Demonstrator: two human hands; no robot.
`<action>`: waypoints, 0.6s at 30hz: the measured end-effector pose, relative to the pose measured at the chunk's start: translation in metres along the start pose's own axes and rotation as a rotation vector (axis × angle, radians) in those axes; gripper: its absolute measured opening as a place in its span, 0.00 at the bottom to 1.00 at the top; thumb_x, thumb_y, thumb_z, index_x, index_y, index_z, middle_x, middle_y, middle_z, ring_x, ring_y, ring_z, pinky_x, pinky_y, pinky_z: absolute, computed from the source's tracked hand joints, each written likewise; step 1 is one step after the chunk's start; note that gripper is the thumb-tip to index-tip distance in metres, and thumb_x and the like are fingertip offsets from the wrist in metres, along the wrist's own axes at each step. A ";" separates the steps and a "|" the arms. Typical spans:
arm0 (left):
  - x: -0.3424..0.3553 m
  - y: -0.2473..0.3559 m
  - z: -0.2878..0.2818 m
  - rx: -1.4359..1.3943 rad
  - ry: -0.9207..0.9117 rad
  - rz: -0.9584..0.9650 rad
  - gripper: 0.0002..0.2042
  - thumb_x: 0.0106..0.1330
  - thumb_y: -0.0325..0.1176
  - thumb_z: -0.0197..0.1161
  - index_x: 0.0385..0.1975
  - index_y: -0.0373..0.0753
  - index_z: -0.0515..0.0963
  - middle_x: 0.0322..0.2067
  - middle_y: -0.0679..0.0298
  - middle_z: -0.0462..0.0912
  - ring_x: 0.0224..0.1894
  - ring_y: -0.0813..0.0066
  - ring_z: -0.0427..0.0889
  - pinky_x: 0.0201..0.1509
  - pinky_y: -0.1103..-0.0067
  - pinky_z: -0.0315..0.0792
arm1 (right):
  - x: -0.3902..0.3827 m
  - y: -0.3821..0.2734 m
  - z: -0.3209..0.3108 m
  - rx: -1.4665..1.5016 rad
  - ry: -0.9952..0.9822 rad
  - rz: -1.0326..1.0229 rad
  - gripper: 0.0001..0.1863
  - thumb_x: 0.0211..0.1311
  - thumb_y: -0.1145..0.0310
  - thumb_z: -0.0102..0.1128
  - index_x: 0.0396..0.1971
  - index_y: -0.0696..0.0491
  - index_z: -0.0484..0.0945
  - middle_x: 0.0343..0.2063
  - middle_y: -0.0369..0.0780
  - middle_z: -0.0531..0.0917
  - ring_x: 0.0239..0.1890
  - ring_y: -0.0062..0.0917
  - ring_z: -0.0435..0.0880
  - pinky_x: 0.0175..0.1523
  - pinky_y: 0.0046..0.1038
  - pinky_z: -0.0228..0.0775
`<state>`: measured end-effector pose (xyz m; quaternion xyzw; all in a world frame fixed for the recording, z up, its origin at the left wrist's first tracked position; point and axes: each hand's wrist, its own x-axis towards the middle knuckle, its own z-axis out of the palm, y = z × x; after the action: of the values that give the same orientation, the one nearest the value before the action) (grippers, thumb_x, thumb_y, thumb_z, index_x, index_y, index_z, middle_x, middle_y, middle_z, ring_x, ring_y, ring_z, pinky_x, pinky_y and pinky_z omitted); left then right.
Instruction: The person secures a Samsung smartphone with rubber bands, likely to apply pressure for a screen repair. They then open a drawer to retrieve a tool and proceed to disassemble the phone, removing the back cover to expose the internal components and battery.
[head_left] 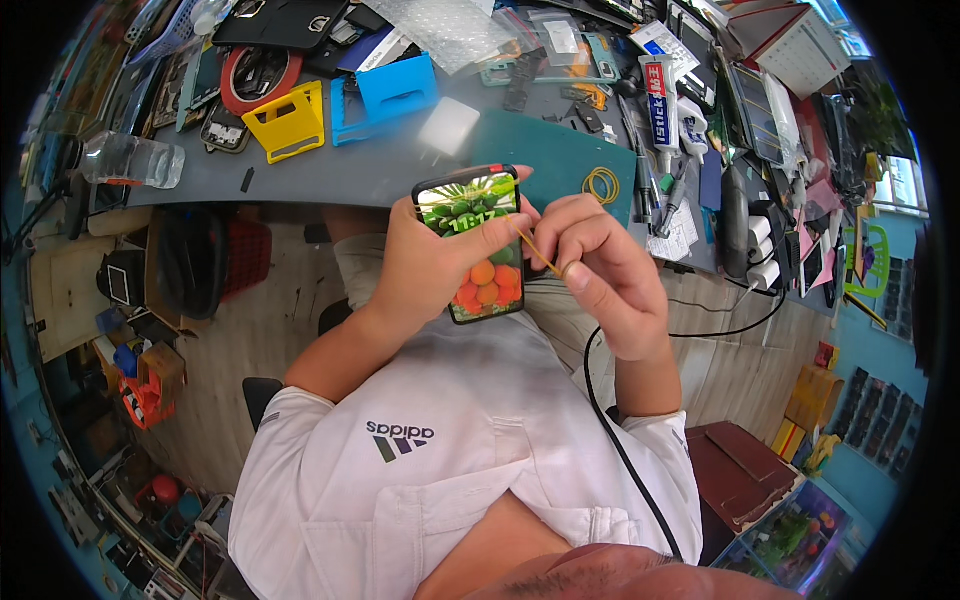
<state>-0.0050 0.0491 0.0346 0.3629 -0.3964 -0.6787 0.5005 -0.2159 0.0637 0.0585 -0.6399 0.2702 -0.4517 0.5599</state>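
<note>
My left hand [440, 255] is wrapped round a smartphone [490, 290], its thumb across the lit screen, which displays green leaves and orange fruit. The phone is tilted just off the desk's near edge, above my lap. From its right edge a thin yellow rubber band [538, 252] runs taut to my right hand [610, 275], which pinches the other end between thumb and finger. Where the band passes behind the phone is hidden. More yellow rubber bands [602, 185] lie on the green mat [560, 160] just beyond my right hand.
Beyond the phone, the grey desk [310, 178] bears a yellow stand [287, 122], a blue stand [395, 95], a white charger block [449, 126] and a glue tube [660, 105]. A plastic bottle [135, 160] lies at the left edge. A black cable [610, 425] hangs beside my right arm.
</note>
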 end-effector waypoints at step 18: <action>0.001 -0.003 -0.004 0.046 0.008 0.167 0.27 0.64 0.16 0.66 0.65 0.22 0.71 0.47 0.50 0.88 0.43 0.64 0.90 0.50 0.69 0.85 | 0.017 -0.011 0.011 0.259 -0.005 0.481 0.14 0.64 0.88 0.60 0.43 0.56 0.68 0.36 0.48 0.89 0.21 0.14 0.79 0.29 0.17 0.70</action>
<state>-0.0029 0.0477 0.0303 0.3424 -0.4389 -0.6238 0.5486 -0.2001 0.0566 0.0738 -0.4817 0.3531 -0.3349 0.7288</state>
